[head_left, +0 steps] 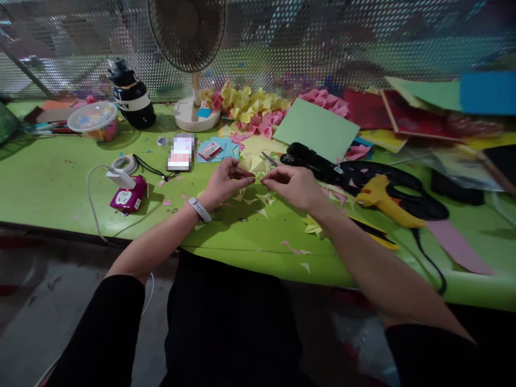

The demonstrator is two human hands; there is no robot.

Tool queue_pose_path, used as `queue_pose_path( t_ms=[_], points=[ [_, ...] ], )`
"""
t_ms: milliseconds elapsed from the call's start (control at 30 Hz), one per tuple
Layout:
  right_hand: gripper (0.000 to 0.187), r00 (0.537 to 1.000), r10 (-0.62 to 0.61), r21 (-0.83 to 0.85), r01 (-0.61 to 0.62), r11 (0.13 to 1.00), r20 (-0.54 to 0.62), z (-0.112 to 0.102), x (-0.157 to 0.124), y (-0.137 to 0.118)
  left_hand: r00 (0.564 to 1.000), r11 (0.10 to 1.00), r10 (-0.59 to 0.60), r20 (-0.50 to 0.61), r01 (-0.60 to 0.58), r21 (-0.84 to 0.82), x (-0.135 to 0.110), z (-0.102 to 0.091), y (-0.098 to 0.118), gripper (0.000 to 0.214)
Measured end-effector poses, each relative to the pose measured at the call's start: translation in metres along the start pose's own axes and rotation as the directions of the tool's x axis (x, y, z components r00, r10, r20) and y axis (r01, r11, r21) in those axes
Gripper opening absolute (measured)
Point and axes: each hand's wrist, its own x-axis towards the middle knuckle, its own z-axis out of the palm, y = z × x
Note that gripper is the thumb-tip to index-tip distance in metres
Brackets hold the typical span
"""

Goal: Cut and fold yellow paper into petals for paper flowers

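My left hand (pixel 226 185), with a white band (pixel 199 209) at its wrist, is closed, thumb and forefinger tips together. Opposite it, my right hand (pixel 293 185) is pinched too, its fingertips a small gap from the left ones. Whatever either pinch holds is too small to make out. Just behind the fingertips is a folded pale yellow paper piece (pixel 252 163); whether the left fingers touch it I cannot tell. Scissors (pixel 269 158) lie partly hidden beyond the right hand, beside a black stapler (pixel 314 161). Yellow paper scraps (pixel 265 199) are scattered below both hands.
At the back stand a fan (pixel 196 115), a black bottle (pixel 135 102) and folded paper flowers (pixel 253 105). Left are a phone (pixel 181 152), a purple power adapter (pixel 129 196) and a tub (pixel 94 119). A yellow glue gun (pixel 387 201) and green paper (pixel 316 129) lie right.
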Motion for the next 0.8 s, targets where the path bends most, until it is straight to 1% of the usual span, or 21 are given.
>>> queue_pose_path(
  t_ms=[100,233,433,600,667,800],
  points=[
    [0.019,1.0,-0.006,-0.017,0.006,1.0,-0.002,0.002,-0.001,-0.003,1.0,0.998,0.01,0.004,-0.01,0.055,0.001,0.001,-0.002,0.049],
    [0.016,1.0,-0.027,-0.015,0.027,1.0,0.013,0.003,-0.003,-0.006,1.0,0.998,-0.021,0.011,0.02,0.055,0.0,0.001,-0.002,0.045],
    [0.019,0.999,-0.047,-0.044,0.048,0.998,0.011,0.001,-0.005,-0.008,0.998,0.998,-0.066,0.011,0.066,0.013,0.0,0.0,-0.001,0.045],
    [0.028,0.996,-0.069,0.0,0.069,0.998,-0.05,-0.005,-0.004,-0.003,0.996,0.993,-0.084,0.012,0.085,-0.084,0.0,-0.001,0.001,0.044],
    [0.03,0.999,-0.048,0.017,0.048,0.999,-0.027,-0.008,-0.003,0.001,0.996,0.988,-0.088,0.015,0.089,-0.127,-0.001,-0.001,0.003,0.044],
    [0.037,0.995,-0.009,0.121,-0.004,0.993,0.101,-0.012,0.0,0.006,0.997,0.98,-0.072,0.037,0.078,-0.183,-0.003,-0.001,0.006,0.044]
  ],
)
